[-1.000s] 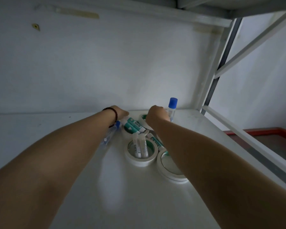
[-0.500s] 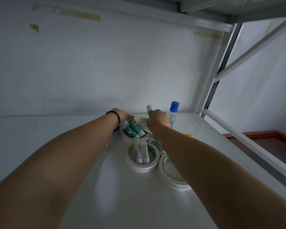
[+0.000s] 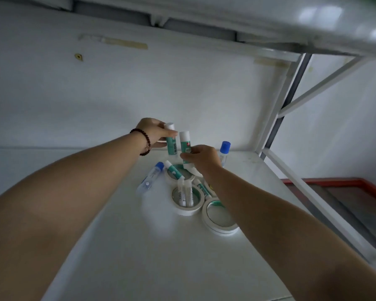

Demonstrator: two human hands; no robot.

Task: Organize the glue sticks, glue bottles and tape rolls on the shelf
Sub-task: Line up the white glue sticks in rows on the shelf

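The white shelf [image 3: 122, 246] is being viewed from above, dimly lit, with the upper shelf board [image 3: 291, 22] overhanging and the wall [image 3: 96, 94] behind. The supplies are being kept in one loose cluster toward the back right of the shelf. Three tape rolls are lying flat there: the nearest tape roll [image 3: 218, 227] partly under the right forearm, the middle tape roll [image 3: 187, 210] with two small white sticks [image 3: 184, 193] resting across its hole, and a rear tape roll [image 3: 169, 177] carrying a lying glue stick [image 3: 173, 169]. A glue bottle with a blue cap [image 3: 150, 177] is lying on its side just left of the rolls; a second glue bottle [image 3: 224, 150] is standing upright behind the right hand. Compared with a second ago, when both hands were down among the pile, two glue sticks are now being held clear above it. The left hand [image 3: 153, 133], braceleted at the wrist, is closed around a green glue stick [image 3: 171, 140] held roughly upright; the right hand [image 3: 201, 157] is pinched around the lower end of a second green glue stick [image 3: 185, 141], just beside the first. It is judged that sorting by kind is being started with the sticks, that the rolls, bottles and remaining sticks are not yet being ordered, and that most of the task is being left to do.
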